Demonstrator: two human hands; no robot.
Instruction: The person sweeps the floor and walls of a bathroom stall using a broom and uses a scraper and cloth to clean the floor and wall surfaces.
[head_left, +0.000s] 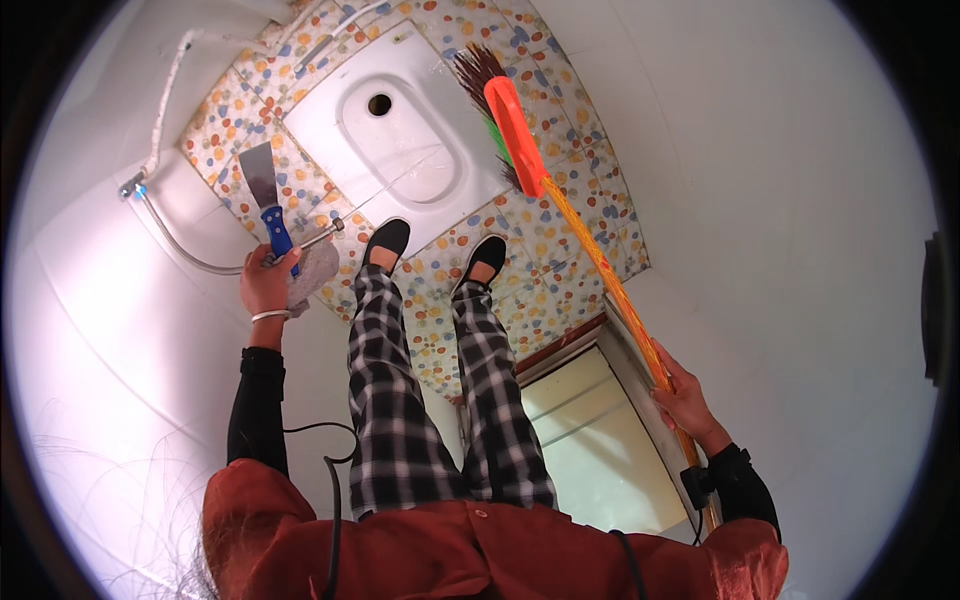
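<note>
My left hand (266, 281) holds a putty knife (259, 176) by its blue handle, a metal-ended flexible hose (319, 235) and a crumpled grey cloth (315, 266), bunched together. From the hose's end a thin stream of water runs across the white squat toilet (480, 161), whose pan has a dark drain hole. On the right, my right hand (684, 397) is closed round the orange-yellow handle of a broom (516, 139). Its orange head, with dark and green bristles, lies over the toilet's right edge, bristles towards the pan.
Pebble-patterned tiles (570, 277) surround the toilet, between pale walls. A tap valve (133, 186) feeds the hose at the left wall, below a white pipe (161, 105). My black shoes stand at the toilet's near edge. A doorway with a raised sill (562, 345) lies at lower right.
</note>
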